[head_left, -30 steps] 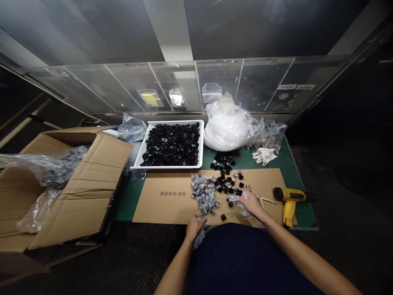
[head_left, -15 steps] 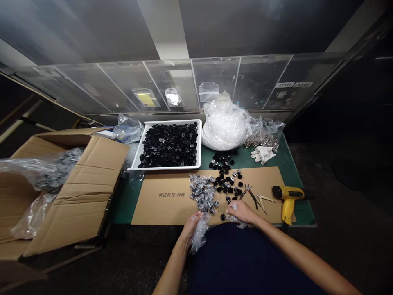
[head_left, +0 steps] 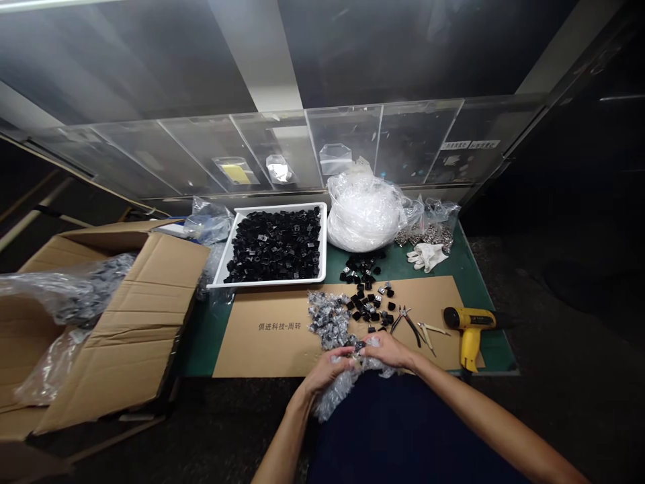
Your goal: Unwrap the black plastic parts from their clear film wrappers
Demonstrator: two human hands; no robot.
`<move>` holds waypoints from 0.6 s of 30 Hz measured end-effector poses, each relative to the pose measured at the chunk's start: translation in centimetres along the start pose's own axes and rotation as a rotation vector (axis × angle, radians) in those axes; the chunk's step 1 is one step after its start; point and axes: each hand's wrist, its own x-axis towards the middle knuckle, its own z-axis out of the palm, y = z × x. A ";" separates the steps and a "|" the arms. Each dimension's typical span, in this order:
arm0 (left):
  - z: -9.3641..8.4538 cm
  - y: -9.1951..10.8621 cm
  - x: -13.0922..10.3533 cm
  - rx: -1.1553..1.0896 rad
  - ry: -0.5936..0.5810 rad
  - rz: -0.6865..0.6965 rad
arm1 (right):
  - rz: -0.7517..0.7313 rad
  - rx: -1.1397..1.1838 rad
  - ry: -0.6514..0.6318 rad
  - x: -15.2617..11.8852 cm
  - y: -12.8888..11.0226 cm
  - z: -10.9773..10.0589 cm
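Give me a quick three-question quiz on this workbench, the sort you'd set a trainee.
1. True or false: the white tray holds loose black parts.
2. Which lies nearest the right hand? A) yellow heat gun B) pliers C) white gloves
3. Fill in: both hands meet on a crinkled clear plastic ____.

Key
1. True; the tray is filled with small black parts.
2. B; the pliers lie just beyond the right hand on the cardboard sheet.
3. Bag; the left hand and the right hand grip the clear plastic bag at the near table edge.
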 end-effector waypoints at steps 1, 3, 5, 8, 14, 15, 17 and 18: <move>-0.1 0.4 0.0 0.038 0.004 0.012 | 0.004 0.007 -0.026 -0.2 -0.2 -0.3; -0.3 0.9 0.2 0.103 0.038 0.063 | -0.007 0.030 -0.098 -0.6 -0.4 -0.7; -0.3 1.0 0.7 0.130 0.047 0.102 | -0.026 0.067 -0.175 -0.8 -0.6 -1.0; -0.1 0.4 1.8 0.124 0.051 0.097 | -0.039 0.120 -0.218 -0.6 -0.5 -1.0; 0.7 -0.5 3.1 0.099 0.141 0.049 | 0.034 0.137 -0.139 0.4 1.3 -0.6; 0.9 -0.5 3.2 0.112 0.166 0.054 | 0.055 0.114 -0.128 0.5 1.7 -0.7; 1.3 -0.5 3.6 0.157 0.247 0.090 | 0.093 0.048 -0.084 0.6 2.5 -1.0; 1.5 -0.5 3.8 0.183 0.294 0.117 | 0.106 0.012 -0.047 0.6 2.8 -1.2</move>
